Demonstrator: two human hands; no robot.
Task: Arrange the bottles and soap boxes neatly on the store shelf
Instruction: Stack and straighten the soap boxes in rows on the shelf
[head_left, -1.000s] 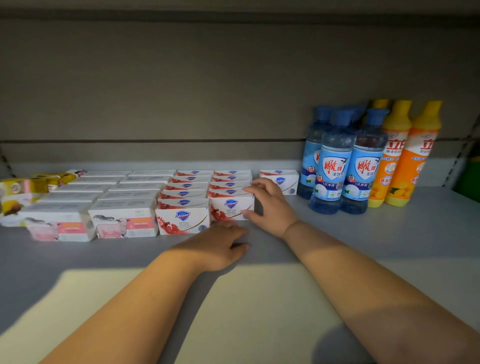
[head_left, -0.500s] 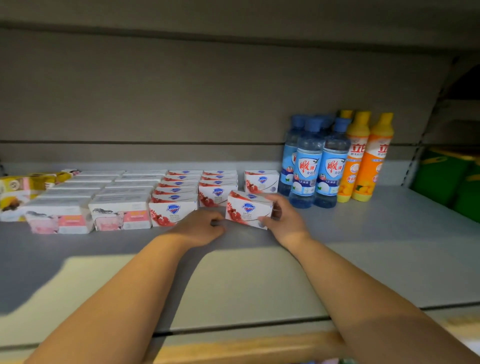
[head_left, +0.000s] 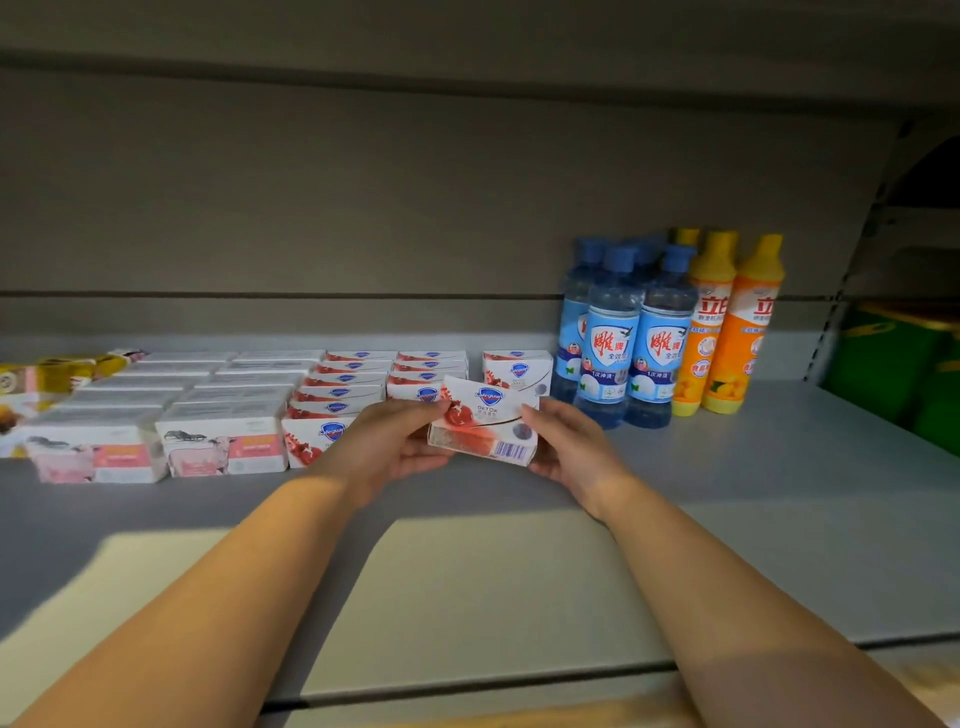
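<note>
- In the head view, a red-and-white soap box (head_left: 485, 426) is being held up over the grey shelf (head_left: 753, 493). It is being tilted so that its printed face is being shown to the camera, with the barcode side below.
- The left hand (head_left: 387, 447) is being curled round the box's left end, with the thumb laid on the upper edge and the fingers tucked underneath.
- The right hand (head_left: 571, 449) is being closed on the box's right end, with the thumb set near the top corner and the fingers wrapped below.
- The box is being carried just in front of the rows of matching soap boxes (head_left: 353, 387), which are being kept in neat files running toward the back wall.
- A lone matching box (head_left: 517, 369) is being seen upright at the back, between those rows and the blue bottles (head_left: 631, 343).
- The blue bottles are being kept in a tight cluster, with the orange bottles (head_left: 727, 332) being lined up just beside them on the right.
- To the left of the red rows, pink-and-white boxes (head_left: 223, 441) are being displayed in files of their own.
- Yellow packets (head_left: 57, 369) are being glimpsed at the far left edge, and green packs (head_left: 893, 364) beyond the shelf's right end.
</note>
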